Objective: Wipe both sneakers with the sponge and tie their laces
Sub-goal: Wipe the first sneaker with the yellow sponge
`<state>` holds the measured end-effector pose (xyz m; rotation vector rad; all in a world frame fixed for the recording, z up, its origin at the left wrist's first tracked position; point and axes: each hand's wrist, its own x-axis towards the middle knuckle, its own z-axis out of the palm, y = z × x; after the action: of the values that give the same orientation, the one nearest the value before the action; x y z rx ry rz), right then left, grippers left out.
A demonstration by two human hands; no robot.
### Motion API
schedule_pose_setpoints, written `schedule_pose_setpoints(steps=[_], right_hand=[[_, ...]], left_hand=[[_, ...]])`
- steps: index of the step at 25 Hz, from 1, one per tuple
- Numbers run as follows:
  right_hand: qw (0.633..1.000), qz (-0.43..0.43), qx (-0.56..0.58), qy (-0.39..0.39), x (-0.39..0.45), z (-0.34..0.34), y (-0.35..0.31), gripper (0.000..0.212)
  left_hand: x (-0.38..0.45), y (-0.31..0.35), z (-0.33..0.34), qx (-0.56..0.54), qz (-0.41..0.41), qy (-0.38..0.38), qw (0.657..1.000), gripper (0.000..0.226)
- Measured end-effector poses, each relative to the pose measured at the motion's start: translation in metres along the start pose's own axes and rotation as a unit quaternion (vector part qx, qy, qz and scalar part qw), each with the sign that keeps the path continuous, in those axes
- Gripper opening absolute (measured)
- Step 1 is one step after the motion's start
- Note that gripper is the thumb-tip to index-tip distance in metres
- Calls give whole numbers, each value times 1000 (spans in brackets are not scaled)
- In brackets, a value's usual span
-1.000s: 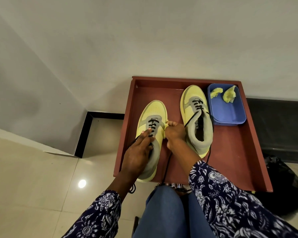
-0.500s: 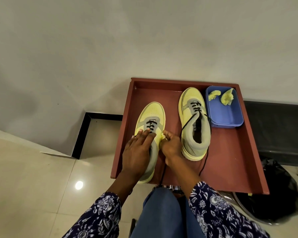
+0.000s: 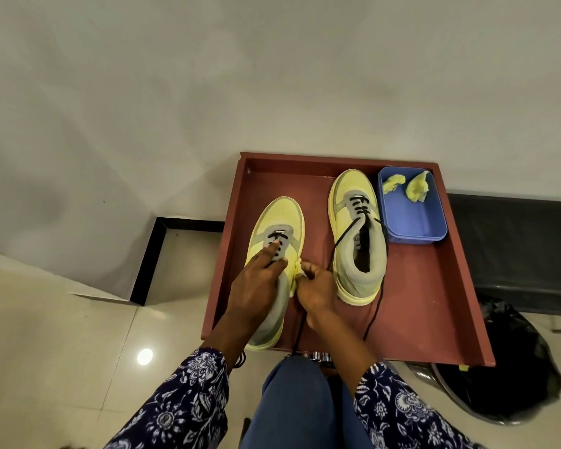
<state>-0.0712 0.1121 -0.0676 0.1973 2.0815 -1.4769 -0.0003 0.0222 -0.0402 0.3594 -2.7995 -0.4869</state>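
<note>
Here the tray (image 3: 434, 286) holds both sneakers. My left hand (image 3: 256, 286) lies flat on the near sneaker (image 3: 282, 218), fingers straight, steadying it, while my right hand (image 3: 314, 290) pinches the sponge (image 3: 298, 270) against its side.

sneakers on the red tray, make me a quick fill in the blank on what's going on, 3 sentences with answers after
1. The left hand rests on top of the ____ sneaker, fingers over its laces.
2. The right hand pinches a small yellow sponge piece against that sneaker's ____ side.
3. Two more sponge pieces lie in the ____ tub beside the right sneaker.

Missing words: left; right; blue
</note>
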Motion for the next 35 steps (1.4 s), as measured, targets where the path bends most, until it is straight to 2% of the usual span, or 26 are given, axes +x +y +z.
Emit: schedule_pose_setpoints(steps=[2,5,7,13,16,21,26,31,35], right_hand=[[1000,-14,-22,3,1,2,2,36],[998,-12,-57,19,5,3,0,41],[996,-10,-78,32,8,3,-3,43],[978,-72,-185,65,28,5,-31,37],[967,-103,-223,74,45,5,-56,47],[936,-171,-307,31,71,6,-74,50],[931,-245,-267,51,46,0,-40,44],[949,-242,-189,76,15,-3,-11,41],[944,-244,-209,75,26,-2,-25,42]], left_hand=[[-4,-1,0,-11,9,2,1000,35],[-12,-2,-1,-12,46,18,999,26],[-18,-3,-1,-18,65,27,997,34],[-20,-5,0,-48,64,34,996,35],[-20,-7,2,-57,68,28,996,30],[-20,-10,5,-62,71,32,995,30],[-20,-8,2,-61,74,43,994,35],[-20,-9,4,-69,64,42,995,35],[-22,-10,6,-82,50,37,995,35]])
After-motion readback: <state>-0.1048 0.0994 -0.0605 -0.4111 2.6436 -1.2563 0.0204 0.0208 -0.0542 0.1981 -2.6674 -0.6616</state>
